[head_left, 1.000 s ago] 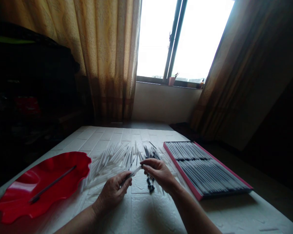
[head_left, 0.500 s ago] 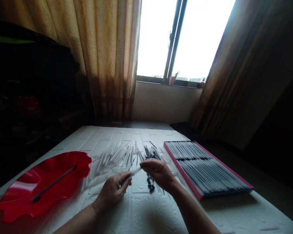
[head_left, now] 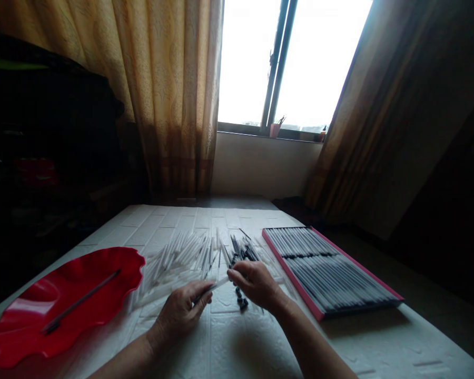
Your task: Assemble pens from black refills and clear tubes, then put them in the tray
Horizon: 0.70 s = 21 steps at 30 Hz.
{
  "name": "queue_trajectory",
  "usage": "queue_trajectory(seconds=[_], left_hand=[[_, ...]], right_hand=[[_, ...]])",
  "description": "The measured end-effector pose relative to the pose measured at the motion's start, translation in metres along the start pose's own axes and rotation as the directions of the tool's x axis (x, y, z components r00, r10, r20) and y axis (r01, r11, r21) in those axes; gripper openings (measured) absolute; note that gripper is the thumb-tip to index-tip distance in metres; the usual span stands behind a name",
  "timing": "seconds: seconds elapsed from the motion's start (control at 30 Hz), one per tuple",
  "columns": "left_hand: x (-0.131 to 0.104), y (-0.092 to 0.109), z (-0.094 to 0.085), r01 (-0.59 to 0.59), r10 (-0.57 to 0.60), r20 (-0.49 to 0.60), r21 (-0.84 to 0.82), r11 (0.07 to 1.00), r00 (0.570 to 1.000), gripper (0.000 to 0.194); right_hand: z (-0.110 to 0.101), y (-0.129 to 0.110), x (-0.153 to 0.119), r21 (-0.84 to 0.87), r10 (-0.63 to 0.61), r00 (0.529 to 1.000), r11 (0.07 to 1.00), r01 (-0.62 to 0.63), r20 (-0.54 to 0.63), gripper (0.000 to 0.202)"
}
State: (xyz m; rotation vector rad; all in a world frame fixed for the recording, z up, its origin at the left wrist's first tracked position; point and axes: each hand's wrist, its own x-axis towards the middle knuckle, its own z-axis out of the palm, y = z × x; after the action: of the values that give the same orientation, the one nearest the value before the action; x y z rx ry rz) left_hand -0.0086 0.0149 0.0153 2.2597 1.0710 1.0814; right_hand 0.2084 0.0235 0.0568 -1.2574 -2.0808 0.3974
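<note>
Dim room, a slim pale tube (head_left: 220,283) held over a white counter (head_left: 237,347)

Daylight comes through a window (head_left: 245,63) with a patterned gold curtain (head_left: 169,95) on its left, and a small pink cup (head_left: 275,130) stands on the sill. Below, the counter has a raised brick pattern.

Both forearms reach in from the near edge, slanting toward each other. The left hand (head_left: 181,308) shows its back, fingers curled under; its grip is narrow, thumb and forefinger pressed on the tube's near end. The right hand (head_left: 256,281) sits a little farther forward, wrist bent inward, its grip pinched at the tube's far end; whether the fingertips also hide some small part I cannot tell. The tube slopes between them, above the middle of the counter.

Just beneath the right hand lie a few black caps (head_left: 243,303), with dark rods (head_left: 237,245) bunched beyond it toward the far edge. Left of those, loose clear tubes (head_left: 184,250) spread in a heap. A red wavy-rimmed dish (head_left: 27,316) lies along the left edge, a dark pen (head_left: 85,296) across it. Along the right edge, a pink-sided tray (head_left: 291,276) holds two rows of pens (head_left: 335,281), side by side.
</note>
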Motion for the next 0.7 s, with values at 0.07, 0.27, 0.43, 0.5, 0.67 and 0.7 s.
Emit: queue_trajectory(seconds=[0.07,0.27,0.43,0.5,0.67,0.7], left_hand=[[-0.0003,-0.0001,-0.0001,-0.004,0.004,0.006,0.002,1.0,1.0,0.028],[0.0001,0.0002,-0.001,-0.001,0.001,0.012,-0.002,1.0,1.0,0.029],[0.0011,-0.0009,-0.0012,0.023,-0.022,0.01,-0.009,1.0,1.0,0.028],[0.0014,-0.0018,-0.0006,0.028,-0.028,0.012,-0.01,1.0,1.0,0.028],[0.0017,-0.0014,0.0002,0.028,-0.027,0.014,-0.006,1.0,1.0,0.029],[0.0017,-0.001,0.0,0.026,-0.026,0.014,-0.003,1.0,1.0,0.029]], right_hand=[[0.0015,0.0012,-0.0001,0.019,0.023,1.0,1.0,-0.023,0.011,0.041],[-0.0014,0.0053,-0.0003,0.153,0.072,0.996,0.985,-0.081,0.059,0.041],[-0.0066,0.0074,-0.0001,0.382,0.068,0.991,0.918,-0.107,0.115,0.021],[-0.0064,0.0078,0.0001,0.463,0.071,0.99,0.878,-0.122,0.126,0.019],[-0.0034,0.0072,-0.0005,0.423,0.081,0.989,0.897,-0.128,0.126,0.016],[-0.0032,0.007,-0.0006,0.411,0.082,0.989,0.903,-0.127,0.126,0.016]])
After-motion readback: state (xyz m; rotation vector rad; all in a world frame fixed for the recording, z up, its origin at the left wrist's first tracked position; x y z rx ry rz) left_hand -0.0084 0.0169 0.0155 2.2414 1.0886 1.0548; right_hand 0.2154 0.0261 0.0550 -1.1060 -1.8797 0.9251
